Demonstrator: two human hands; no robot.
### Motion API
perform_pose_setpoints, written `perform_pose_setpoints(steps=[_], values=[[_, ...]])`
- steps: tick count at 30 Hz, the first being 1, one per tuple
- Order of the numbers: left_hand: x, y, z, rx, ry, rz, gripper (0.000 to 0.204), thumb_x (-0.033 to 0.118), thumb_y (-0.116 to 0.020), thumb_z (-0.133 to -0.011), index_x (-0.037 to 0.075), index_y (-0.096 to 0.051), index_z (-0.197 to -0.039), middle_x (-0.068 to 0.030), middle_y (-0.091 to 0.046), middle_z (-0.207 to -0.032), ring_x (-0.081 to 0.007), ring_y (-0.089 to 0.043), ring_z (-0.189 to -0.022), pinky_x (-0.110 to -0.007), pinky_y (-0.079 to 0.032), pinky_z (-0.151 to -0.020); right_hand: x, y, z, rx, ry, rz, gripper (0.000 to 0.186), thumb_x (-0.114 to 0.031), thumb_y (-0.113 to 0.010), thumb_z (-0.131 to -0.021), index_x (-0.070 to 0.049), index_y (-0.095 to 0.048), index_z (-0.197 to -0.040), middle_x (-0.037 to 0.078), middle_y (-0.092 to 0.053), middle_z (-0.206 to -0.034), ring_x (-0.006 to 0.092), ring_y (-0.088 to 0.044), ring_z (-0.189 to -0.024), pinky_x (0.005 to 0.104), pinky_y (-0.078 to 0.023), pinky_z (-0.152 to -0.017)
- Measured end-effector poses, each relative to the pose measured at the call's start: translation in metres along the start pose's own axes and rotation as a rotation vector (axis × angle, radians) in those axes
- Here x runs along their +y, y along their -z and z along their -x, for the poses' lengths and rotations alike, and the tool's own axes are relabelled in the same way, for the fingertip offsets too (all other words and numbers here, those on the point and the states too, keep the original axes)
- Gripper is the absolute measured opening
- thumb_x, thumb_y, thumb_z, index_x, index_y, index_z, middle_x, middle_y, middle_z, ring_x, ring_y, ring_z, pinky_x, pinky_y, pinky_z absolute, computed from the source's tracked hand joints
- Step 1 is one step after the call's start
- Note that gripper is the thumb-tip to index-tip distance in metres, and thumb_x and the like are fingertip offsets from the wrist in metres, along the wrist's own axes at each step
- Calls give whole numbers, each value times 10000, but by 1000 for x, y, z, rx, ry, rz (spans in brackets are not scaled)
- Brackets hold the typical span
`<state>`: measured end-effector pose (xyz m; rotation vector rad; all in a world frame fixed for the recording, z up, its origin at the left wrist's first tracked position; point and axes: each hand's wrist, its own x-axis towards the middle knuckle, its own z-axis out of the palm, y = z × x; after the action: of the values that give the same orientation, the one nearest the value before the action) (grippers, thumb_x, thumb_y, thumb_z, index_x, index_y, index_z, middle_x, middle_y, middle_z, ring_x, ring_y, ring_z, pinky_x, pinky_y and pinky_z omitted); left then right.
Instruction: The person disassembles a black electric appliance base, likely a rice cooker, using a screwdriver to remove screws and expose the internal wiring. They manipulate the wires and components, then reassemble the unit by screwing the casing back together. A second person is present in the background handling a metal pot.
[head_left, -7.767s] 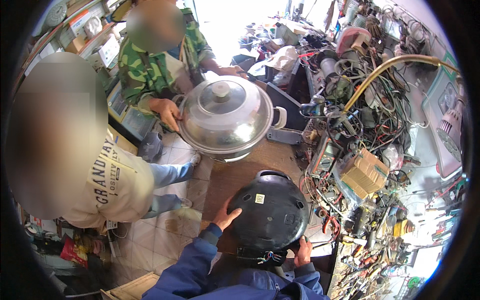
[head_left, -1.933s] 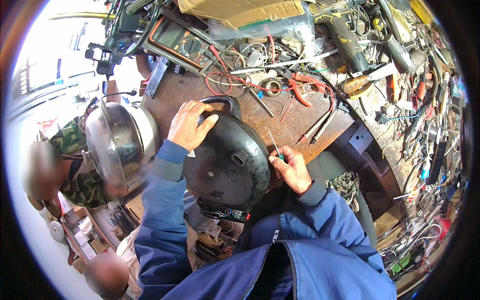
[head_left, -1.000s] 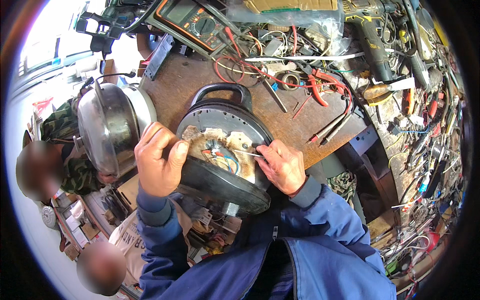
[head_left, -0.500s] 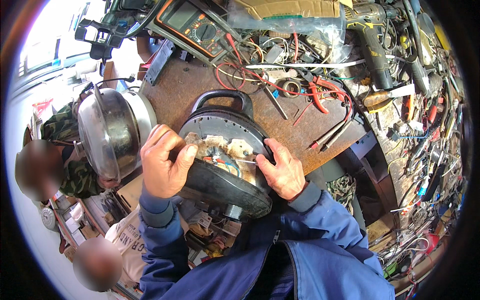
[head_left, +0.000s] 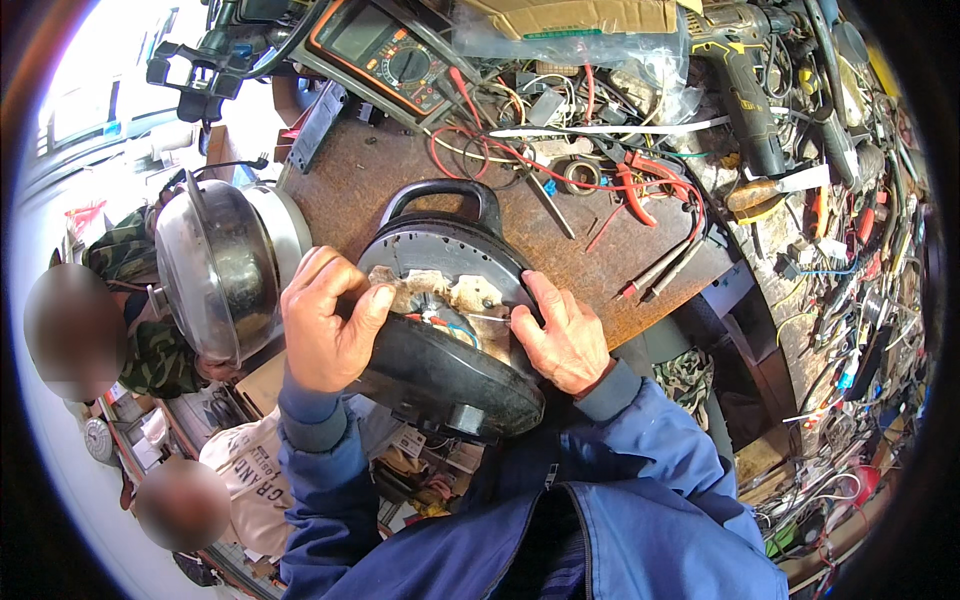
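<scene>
A black round appliance (head_left: 455, 375) with a loop handle (head_left: 440, 190) stands tilted at the edge of the workbench, opened like a clam. Its gap shows stained, whitish lining (head_left: 470, 292) and red and blue wires (head_left: 440, 322). My left hand (head_left: 330, 320) grips its left side, fingers curled and thumb near the gap. On the right side, my right hand (head_left: 565, 335) is closed on the rim, with the thumb bent inward by a thin pale wire (head_left: 488, 317). Whether that thumb pinches the wire I cannot make out.
A multimeter (head_left: 390, 55) with red leads, red-handled pliers (head_left: 640, 185), a tape roll (head_left: 581, 178) and a drill (head_left: 745, 105) lie behind. Loose cables and parts crowd the right. A person at left is beside a lidded metal pot (head_left: 235, 265); another sits lower left.
Both hands keep their hold on the appliance, which has barely moved. The person at lower left has shifted slightly up and left.
</scene>
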<state>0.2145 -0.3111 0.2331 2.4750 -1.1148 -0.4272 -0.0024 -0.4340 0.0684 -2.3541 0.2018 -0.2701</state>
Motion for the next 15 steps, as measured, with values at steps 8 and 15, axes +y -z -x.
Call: perform_pose_setpoints(steps=[8, 15], values=[[-2, -5, -8, -3, 6, -2, 347, 207, -777, -866, -17, -551, -727, -137, -494, -708, -312, -497, -676, -400, -397, -623, 8, -3, -1, 69, -8, -95, 165, -175, -676, -825, -100, -596, -949, 210, -586, -1338, 286, -684, -823, 406, -598, -615], [-18, -29, -32, -45, -15, -82, 376, 217, -764, -892, -10, -548, -685, -159, -504, -668, -342, -516, -652, -428, -400, -615, 13, 9, -7, 80, -182, -388, 283, -162, -823, -794, -42, -586, -888, 109, -651, -1211, 321, -704, -804, 424, -590, -615]])
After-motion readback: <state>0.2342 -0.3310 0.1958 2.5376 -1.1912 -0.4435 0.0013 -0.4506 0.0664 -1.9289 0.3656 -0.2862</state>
